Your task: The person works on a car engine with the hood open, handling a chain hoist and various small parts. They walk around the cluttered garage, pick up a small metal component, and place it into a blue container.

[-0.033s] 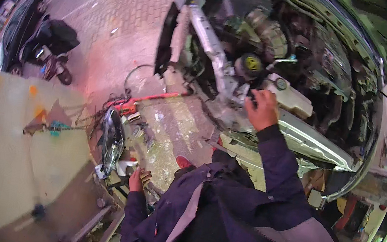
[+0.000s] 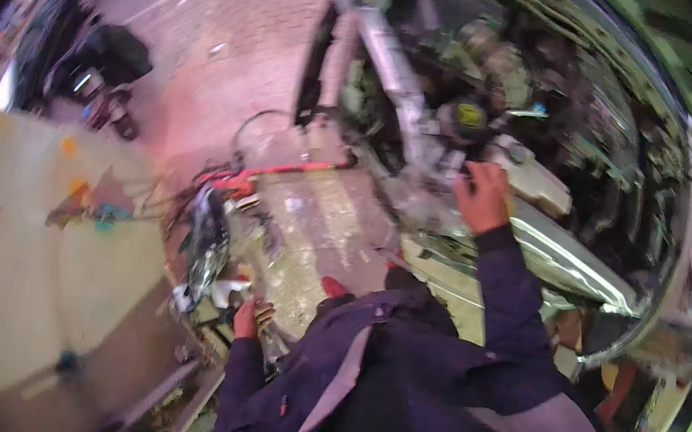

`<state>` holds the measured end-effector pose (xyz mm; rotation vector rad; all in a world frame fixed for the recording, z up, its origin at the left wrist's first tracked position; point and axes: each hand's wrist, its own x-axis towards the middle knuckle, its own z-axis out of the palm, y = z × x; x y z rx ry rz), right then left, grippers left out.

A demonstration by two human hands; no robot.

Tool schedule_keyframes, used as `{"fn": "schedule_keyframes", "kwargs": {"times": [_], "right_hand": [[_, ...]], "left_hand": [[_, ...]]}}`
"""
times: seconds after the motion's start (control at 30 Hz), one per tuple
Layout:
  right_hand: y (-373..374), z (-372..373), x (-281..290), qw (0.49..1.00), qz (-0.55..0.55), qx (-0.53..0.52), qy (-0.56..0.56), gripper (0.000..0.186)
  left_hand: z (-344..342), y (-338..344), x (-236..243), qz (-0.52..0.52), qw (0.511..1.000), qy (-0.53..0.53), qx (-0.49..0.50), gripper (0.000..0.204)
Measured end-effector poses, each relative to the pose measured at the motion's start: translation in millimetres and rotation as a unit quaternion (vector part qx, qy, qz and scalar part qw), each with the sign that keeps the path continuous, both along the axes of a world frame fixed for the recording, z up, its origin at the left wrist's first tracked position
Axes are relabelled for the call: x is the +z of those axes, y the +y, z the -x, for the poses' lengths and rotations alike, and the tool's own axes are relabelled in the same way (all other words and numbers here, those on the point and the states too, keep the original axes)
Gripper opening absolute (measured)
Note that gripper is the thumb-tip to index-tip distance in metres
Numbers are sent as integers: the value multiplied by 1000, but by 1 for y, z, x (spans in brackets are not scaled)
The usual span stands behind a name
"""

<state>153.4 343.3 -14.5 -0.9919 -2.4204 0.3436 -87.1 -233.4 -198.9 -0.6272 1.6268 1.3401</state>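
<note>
At the bottom of the frame I see my dark jacket [image 2: 392, 390] filling the lower centre, both sleeves running up from it. My left hand [image 2: 248, 317] sits at lower centre-left, fingers curled around something small and yellowish; it is too blurred for me to name, so I only say the hand is closed on a small object. Just beside it lies a heap of clutter with a shiny headlamp unit [image 2: 205, 245] resting on the ground, and a red cable [image 2: 281, 172] runs across the paving above it. Higher, right of centre, my right hand [image 2: 483, 198] reaches into the open engine bay [image 2: 555, 113], fingers spread and resting on a pale metal part near the yellow cap [image 2: 470, 114]; it grips nothing that I can make out. I judge the work mid-course: the front is stripped, parts lie out, nothing is refitted. A dark scooter [image 2: 89, 61] stands at upper left.
</note>
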Motion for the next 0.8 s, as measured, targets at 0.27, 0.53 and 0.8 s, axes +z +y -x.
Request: {"fn": "schedule_keyframes", "kwargs": {"times": [0.27,0.53,0.8], "right_hand": [[42,-11,-44,990,-126,-17,-64,33],[71,-9,-73,976,-130,-143,-102,32],[71,-16,-78,956,-153,-203,-145,46]], "left_hand": [[-11,-115,-10,9,998,64,25,57],[-17,-170,-5,60,990,42,117,52],[44,-152,-14,70,994,28,84,52]]}}
